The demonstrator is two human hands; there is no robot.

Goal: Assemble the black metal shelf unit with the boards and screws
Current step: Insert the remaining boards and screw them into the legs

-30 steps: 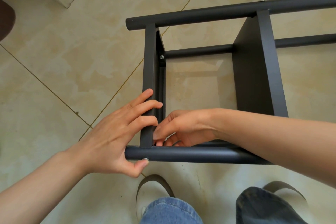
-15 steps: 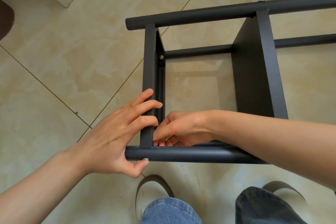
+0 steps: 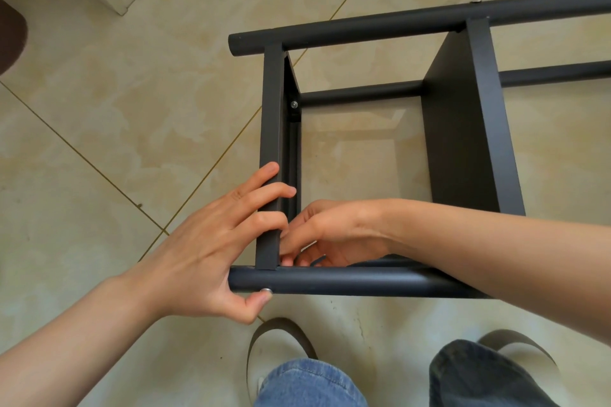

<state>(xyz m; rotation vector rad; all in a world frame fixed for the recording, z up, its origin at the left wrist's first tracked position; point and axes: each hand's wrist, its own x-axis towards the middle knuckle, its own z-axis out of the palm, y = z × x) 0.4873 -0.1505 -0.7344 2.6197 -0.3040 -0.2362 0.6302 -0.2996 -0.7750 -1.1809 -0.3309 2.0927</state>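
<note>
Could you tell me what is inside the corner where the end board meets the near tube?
The right hand is tucked inside that corner, fingers curled on a small dark tool beside the end board and near tube. Any screw there is hidden by the fingers.

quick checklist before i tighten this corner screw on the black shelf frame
1. Left hand steadies the end board on the near tube: ok.
2. Thumb backs the screw head under the tube: ok.
3. Right hand is inside the corner, pinching a small dark tool: ok.
4. Tool seated on the fastener: cannot tell, fingers hide it.
5. Far corner screw fitted: ok.
</note>
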